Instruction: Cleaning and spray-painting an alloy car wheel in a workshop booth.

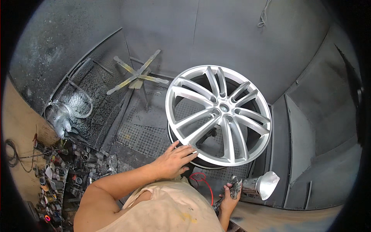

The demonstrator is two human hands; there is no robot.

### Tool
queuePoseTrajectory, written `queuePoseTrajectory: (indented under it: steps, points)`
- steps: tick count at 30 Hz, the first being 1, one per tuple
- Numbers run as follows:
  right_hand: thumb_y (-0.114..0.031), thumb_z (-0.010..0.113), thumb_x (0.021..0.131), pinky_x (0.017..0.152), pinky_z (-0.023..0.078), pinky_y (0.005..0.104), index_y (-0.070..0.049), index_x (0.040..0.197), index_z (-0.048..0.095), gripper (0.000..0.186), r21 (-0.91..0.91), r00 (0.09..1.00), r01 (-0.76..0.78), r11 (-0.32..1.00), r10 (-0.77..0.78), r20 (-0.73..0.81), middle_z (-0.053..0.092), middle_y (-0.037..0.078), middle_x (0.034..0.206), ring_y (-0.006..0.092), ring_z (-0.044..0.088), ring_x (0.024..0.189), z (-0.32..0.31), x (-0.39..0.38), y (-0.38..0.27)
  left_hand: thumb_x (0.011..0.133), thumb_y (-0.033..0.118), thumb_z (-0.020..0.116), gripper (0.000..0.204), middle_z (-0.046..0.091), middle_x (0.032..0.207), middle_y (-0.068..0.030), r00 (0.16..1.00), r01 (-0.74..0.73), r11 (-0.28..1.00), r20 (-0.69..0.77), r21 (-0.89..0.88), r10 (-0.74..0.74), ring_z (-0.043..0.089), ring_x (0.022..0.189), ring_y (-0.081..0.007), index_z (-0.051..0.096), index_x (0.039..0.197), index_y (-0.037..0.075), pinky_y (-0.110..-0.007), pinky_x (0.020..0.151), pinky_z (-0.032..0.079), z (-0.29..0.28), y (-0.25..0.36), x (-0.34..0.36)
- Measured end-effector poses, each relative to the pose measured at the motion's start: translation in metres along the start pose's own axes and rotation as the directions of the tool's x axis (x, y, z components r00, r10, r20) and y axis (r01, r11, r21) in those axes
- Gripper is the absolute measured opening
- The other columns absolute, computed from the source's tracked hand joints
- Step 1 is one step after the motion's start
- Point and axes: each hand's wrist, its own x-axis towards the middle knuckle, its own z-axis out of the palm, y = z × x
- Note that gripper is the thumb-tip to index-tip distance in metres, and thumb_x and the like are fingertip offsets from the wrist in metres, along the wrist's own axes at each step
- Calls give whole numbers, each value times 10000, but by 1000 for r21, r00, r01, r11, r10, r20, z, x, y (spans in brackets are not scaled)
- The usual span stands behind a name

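A large silver alloy wheel (223,108) with paired spokes is raised before me, its face tilted up toward me. My left hand (177,157) lies at its near left edge, fingers stretched and the fingertips on the rim. Low on the right, my right hand (229,199) is wrapped round a spray gun (235,186) crusted with grey paint. Beyond the gun's body sits a silvery cup with a pale, flared piece (267,185) at its end. A red hose (205,181) loops between my torso and the gun.
A cross-shaped stand (138,75) with yellow, taped-looking arms stands left of the wheel. Paint-stained cans and tools crowd a bench (63,181) at lower left. Grey booth walls (228,34) rise behind, a cord (263,17) hanging there. Perforated plates (143,137) cover the floor.
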Motion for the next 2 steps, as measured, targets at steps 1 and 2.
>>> queuePoseTrajectory:
  steps: [1, 2]
  points:
    - [-26, 648, 948, 578, 569, 267, -110, 1578, 334, 709, -15, 1000, -3, 1000, 3, 13, 666, 69, 1115, 174, 677, 961, -1, -3, 4, 837, 284, 782, 707, 514, 1503, -127, 999, -3, 1000, 36, 0, 3, 441, 1434, -293, 518, 1469, 106, -572, 1190, 279, 0, 1, 0]
    - [-34, 654, 948, 588, 577, 270, -120, 1586, 321, 725, -29, 1000, -7, 1000, 8, 27, 664, 71, 1129, 179, 675, 972, -2, -6, 9, 834, 291, 787, 726, 507, 1511, -129, 997, -5, 1000, 73, 1, 5, 430, 1445, -296, 508, 1481, 115, -580, 1192, 272, 0, 2, 0]
